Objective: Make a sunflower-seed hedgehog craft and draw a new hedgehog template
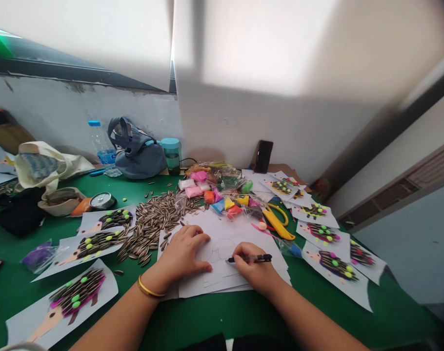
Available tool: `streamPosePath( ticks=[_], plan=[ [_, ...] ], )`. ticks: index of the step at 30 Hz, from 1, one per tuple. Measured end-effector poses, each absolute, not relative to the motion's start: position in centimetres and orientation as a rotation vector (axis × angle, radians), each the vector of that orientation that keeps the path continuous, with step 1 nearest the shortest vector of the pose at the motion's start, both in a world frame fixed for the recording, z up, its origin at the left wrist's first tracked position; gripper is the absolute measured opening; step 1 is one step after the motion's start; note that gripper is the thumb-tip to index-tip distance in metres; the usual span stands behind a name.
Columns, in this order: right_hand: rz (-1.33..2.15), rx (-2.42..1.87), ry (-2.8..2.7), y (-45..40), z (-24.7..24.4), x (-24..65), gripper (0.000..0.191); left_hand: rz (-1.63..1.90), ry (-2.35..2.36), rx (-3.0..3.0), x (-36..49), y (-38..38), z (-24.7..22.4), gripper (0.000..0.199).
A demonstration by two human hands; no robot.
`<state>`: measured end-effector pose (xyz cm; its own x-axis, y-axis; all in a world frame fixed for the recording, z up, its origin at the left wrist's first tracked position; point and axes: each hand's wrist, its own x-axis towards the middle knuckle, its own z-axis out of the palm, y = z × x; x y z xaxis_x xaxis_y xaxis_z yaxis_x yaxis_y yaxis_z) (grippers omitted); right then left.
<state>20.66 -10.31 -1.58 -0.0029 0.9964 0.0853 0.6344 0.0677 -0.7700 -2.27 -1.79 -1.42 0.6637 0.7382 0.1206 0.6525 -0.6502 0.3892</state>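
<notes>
My right hand (254,267) is closed round a black pen (260,258), its tip on a white sheet of paper (225,243) in front of me. Thin drawn lines show on the sheet between my hands. Flat on the left part of the same sheet lies my left hand (185,253), thumb and fingers apart, with a gold bracelet on its wrist. More sheets are stacked underneath. Beside the paper, to the left, spreads a heap of striped sunflower seeds (149,222). Bags of coloured clay (207,190) sit just behind the paper.
Hedgehog pictures made with seeds lie at left (75,297) and right (335,268). Yellow-handled scissors (278,223) rest right of the paper. At the back stand a phone (263,156), a teal-lidded cup (171,156), a blue bag (141,158) and a plastic bottle (101,144).
</notes>
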Motion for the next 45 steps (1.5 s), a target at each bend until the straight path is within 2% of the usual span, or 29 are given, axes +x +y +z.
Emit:
streamPosePath(
  ticks=[34, 45],
  plan=[
    [0.873, -1.636, -1.612, -10.15, -2.01, 21.09, 0.014, 0.367, 1.111, 2.6, -2.28, -1.79, -1.48, 0.067],
    [0.791, -1.636, -1.605, -10.09, -1.92, 21.12, 0.013, 0.382, 1.103, 2.609, -2.28, -1.64, -1.72, 0.068]
  ],
)
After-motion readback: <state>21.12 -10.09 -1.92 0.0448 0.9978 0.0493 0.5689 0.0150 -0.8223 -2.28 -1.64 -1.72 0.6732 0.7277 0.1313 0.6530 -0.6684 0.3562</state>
